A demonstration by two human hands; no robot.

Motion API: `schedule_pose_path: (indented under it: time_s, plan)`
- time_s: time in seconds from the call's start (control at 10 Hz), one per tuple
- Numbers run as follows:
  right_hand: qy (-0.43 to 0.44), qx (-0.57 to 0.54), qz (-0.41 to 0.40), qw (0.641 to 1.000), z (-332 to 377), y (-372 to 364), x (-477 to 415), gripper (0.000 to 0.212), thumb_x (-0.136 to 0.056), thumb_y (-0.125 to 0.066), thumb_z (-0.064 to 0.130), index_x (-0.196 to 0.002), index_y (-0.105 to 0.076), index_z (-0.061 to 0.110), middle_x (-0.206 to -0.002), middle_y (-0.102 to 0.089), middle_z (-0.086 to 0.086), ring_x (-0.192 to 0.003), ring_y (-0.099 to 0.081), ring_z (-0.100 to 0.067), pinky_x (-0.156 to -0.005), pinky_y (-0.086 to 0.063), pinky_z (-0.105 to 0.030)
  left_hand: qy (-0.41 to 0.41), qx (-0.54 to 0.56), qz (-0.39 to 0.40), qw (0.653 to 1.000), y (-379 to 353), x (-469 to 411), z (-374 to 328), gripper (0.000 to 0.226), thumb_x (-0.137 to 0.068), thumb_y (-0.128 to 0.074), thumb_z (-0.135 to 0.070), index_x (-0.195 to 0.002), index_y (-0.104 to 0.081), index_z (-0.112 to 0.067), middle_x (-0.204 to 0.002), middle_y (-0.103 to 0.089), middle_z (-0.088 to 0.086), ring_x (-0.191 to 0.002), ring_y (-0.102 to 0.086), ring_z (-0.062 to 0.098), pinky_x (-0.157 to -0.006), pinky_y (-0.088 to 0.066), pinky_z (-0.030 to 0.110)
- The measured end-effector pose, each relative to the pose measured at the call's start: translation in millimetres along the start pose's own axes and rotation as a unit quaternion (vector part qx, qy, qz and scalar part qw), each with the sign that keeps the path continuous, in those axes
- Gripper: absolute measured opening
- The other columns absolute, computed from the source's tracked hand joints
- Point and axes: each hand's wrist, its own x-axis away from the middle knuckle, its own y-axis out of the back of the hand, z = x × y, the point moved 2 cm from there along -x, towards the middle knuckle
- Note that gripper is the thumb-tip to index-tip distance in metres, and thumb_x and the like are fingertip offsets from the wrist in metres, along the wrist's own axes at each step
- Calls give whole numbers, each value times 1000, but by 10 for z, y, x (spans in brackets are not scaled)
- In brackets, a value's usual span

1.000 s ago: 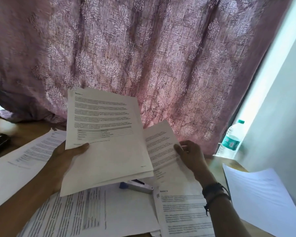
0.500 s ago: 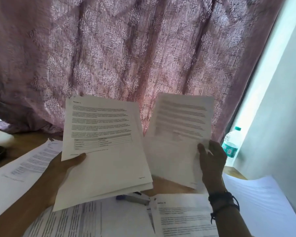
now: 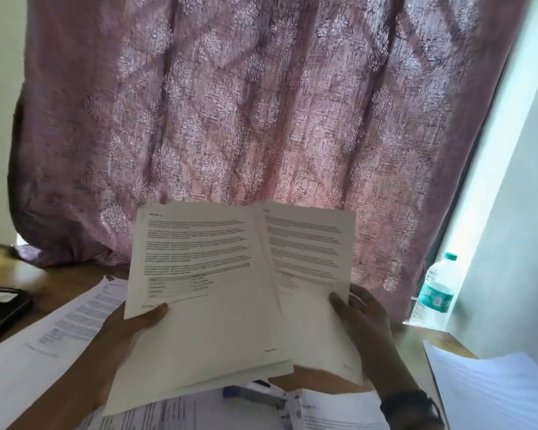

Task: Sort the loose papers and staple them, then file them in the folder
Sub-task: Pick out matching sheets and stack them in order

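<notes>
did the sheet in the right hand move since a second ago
Yes. The sheet in the right hand has risen: its top edge now stands above the cap of the water bottle, which it was level with a second ago.

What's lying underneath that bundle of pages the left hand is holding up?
A stapler pokes out beneath the bundle, lying on printed sheets. Anything further back is covered.
</notes>
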Motion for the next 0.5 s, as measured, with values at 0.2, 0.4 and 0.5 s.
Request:
schedule_pose_path:
  time_s: [0.2, 0.4, 0.5]
  plan:
    - [-21, -53, 98, 994, -83, -386, 34, 24, -86, -64, -4, -108, -64, 7, -98, -75, -11, -84, -73, -26, -64, -60, -34, -36, 70, 53, 996, -314, 327, -484, 42, -63, -82, -14, -101, -63, -17, -86, -76, -6, -76, -72, 7, -57, -54, 15]
    - [-23, -31, 132, 991, -98, -365, 24, 29, -85, -65, -4, -110, -66, 11, -98, -76, -9, -86, -73, -25, -64, -59, -33, 0, 71, 68, 995, -317, 333, -462, 43, -51, -88, -11, -91, -74, -20, -95, -76, 3, -76, -73, 12, -55, -55, 18]
    - [-32, -19, 103, 994, -141, -267, -29, 29, -83, -67, -5, -107, -68, 11, -95, -76, -11, -84, -73, -29, -61, -58, -32, 4, 83, 74, 994, -330, 378, -477, 35, -68, -77, -6, -99, -68, -18, -96, -75, 3, -76, -73, 14, -54, -55, 20]
